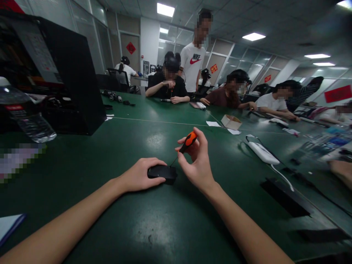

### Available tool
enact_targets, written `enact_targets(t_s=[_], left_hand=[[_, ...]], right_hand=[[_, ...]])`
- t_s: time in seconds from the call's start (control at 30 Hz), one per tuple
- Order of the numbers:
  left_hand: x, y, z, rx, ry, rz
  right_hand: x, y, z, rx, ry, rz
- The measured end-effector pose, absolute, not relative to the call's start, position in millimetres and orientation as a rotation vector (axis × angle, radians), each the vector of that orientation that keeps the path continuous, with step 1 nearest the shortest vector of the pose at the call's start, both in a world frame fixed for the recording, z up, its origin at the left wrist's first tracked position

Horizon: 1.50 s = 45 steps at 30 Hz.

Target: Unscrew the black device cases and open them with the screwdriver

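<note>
A small black device (pixel 162 173) lies on the green table (pixel 115 220). My left hand (pixel 143 174) is closed round its left part, thumb on the near side and fingers on the far side. In my right hand (pixel 196 161) is a screwdriver (pixel 188 141) with an orange and black handle, held tilted between thumb and fingers. Its thin shaft slants down to the left, and the tip is at the far right edge of the device. Whether the tip touches a screw is too small to tell.
On the left stand a black computer case (pixel 74 80) and a plastic bottle (pixel 30 113). A white power strip (pixel 262 152) with cables, a black block (pixel 286 197) and an open box (pixel 231 121) are on the right. Several people are across the table.
</note>
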<state>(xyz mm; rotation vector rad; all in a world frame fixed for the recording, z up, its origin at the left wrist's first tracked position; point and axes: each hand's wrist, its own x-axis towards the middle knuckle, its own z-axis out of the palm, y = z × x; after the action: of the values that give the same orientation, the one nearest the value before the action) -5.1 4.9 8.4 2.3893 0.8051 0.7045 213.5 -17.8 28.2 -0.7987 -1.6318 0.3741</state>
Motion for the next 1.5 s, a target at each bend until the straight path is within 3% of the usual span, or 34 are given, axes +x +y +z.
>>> enact_targets(t_s=[0.47,1.5], left_hand=[[-4.0,5.4,4.0,2.351,0.759,0.755],[-1.9,4.9,4.7,2.429,0.754,0.737]], right_hand=[[189.4,-34.2,16.7,-0.562,-1.712,0.230],[185.4,-31.5,18.3,-0.702,-1.733,0.283]])
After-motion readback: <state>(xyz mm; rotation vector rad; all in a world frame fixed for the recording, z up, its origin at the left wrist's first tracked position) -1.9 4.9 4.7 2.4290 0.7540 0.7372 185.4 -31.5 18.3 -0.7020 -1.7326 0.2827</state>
